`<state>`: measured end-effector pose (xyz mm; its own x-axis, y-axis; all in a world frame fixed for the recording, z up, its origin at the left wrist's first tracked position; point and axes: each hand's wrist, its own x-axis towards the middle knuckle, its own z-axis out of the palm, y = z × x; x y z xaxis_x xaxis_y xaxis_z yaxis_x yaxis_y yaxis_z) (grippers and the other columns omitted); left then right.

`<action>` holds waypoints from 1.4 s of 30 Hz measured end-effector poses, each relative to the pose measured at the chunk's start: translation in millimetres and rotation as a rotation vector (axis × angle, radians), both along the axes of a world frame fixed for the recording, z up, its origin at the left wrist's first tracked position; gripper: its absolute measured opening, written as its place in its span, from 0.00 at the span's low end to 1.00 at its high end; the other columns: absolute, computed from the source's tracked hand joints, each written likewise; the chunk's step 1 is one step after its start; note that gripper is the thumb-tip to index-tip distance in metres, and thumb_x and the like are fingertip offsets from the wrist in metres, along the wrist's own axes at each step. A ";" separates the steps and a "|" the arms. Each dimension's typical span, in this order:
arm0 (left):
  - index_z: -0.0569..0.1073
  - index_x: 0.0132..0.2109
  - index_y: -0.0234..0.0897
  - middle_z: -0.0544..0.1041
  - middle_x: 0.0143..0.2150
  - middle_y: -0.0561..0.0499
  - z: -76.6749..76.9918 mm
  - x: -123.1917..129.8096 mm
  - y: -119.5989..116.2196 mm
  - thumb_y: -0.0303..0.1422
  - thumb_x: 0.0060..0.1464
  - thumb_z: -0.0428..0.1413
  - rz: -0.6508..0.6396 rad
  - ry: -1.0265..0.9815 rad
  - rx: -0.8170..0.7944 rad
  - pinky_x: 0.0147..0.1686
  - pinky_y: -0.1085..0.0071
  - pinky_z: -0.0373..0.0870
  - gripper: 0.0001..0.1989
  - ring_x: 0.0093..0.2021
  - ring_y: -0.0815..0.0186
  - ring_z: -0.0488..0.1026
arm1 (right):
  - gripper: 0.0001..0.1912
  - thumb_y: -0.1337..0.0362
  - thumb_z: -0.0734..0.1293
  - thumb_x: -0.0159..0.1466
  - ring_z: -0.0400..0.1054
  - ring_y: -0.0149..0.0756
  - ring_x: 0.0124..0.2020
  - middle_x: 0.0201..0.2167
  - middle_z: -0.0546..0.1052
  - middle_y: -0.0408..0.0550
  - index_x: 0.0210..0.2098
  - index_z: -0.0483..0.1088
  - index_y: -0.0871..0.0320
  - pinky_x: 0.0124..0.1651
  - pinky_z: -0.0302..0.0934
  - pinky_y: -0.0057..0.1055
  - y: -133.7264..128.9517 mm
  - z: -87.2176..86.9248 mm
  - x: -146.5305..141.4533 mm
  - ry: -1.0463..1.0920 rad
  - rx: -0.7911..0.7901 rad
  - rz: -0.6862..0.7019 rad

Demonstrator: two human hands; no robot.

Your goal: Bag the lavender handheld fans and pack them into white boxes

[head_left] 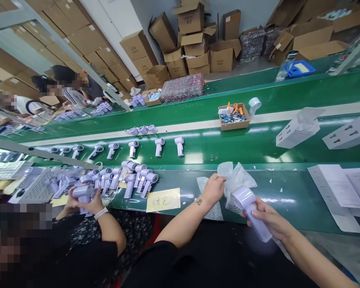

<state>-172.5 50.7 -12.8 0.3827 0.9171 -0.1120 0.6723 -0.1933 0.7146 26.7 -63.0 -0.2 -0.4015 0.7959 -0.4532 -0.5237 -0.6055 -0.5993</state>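
My right hand is closed around the handle of a lilac handheld device with a round head, held tilted above the table's front edge. Beside it, my left hand pinches a clear bubble-wrap bag. Part of the bag lies behind the device's head. Another piece of bubble wrap lies under my left wrist. To the left, a yellow paper with handwriting lies next to a pile of lilac devices.
A co-worker's hands hold a lilac device at the left. Spaced devices line the green belt. Beyond are a small box of tools and white boxes. White trays lie at the right.
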 end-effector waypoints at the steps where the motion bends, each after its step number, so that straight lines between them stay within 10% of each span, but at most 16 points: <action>1: 0.75 0.43 0.37 0.73 0.40 0.47 -0.3 6.3 -0.7 0.28 0.55 0.51 0.007 0.058 0.029 0.48 0.65 0.65 0.11 0.43 0.63 0.70 | 0.29 0.63 0.72 0.54 0.70 0.39 0.40 0.38 0.72 0.47 0.53 0.60 0.50 0.34 0.67 0.31 -4.2 0.2 7.7 -0.017 -0.014 -0.010; 7: 0.77 0.38 0.38 0.79 0.37 0.50 15.8 53.7 -5.3 0.39 0.56 0.52 -0.063 -0.101 -0.033 0.43 0.70 0.67 0.12 0.39 0.65 0.73 | 0.43 0.64 0.74 0.51 0.72 0.40 0.36 0.36 0.74 0.44 0.59 0.49 0.44 0.30 0.67 0.32 -13.4 17.2 31.0 -0.024 -0.036 -0.027; 12: 0.76 0.39 0.33 0.78 0.35 0.49 27.5 64.8 -7.7 0.38 0.58 0.51 -0.217 -0.364 -0.119 0.38 0.74 0.68 0.14 0.36 0.67 0.73 | 0.28 0.62 0.71 0.54 0.72 0.38 0.34 0.34 0.74 0.44 0.52 0.60 0.50 0.26 0.67 0.30 -4.3 18.6 42.9 -0.060 -0.079 -0.064; 22: 0.75 0.40 0.36 0.65 0.23 0.52 14.2 46.9 -28.6 0.27 0.59 0.42 -0.468 -0.013 0.767 0.28 0.73 0.65 0.15 0.26 0.69 0.65 | 0.20 0.62 0.73 0.53 0.74 0.39 0.33 0.35 0.74 0.43 0.42 0.63 0.53 0.26 0.70 0.30 -7.6 17.0 17.4 -0.222 -0.176 -0.311; 27: 0.72 0.41 0.33 0.67 0.25 0.50 0.0 36.0 -27.4 0.25 0.56 0.42 -0.434 0.057 0.875 0.27 0.73 0.68 0.15 0.27 0.68 0.68 | 0.30 0.64 0.74 0.51 0.75 0.41 0.36 0.44 0.73 0.42 0.49 0.60 0.47 0.27 0.72 0.32 -11.1 16.2 9.8 -0.241 -0.185 -0.399; 37: 0.72 0.38 0.34 0.76 0.32 0.49 11.9 54.4 -35.9 0.33 0.58 0.47 -0.647 -0.016 0.283 0.36 0.74 0.70 0.10 0.34 0.68 0.74 | 0.18 0.61 0.73 0.52 0.73 0.34 0.24 0.25 0.75 0.38 0.39 0.62 0.51 0.24 0.69 0.27 2.2 18.8 9.7 -0.321 -0.333 -0.386; 42: 0.75 0.35 0.34 0.73 0.25 0.55 27.1 75.3 -20.1 0.34 0.52 0.54 -0.224 -0.206 -0.428 0.26 0.77 0.66 0.09 0.24 0.72 0.69 | 0.16 0.63 0.74 0.50 0.71 0.32 0.25 0.25 0.75 0.38 0.32 0.62 0.52 0.25 0.67 0.26 10.0 15.5 15.5 -0.275 -0.444 -0.346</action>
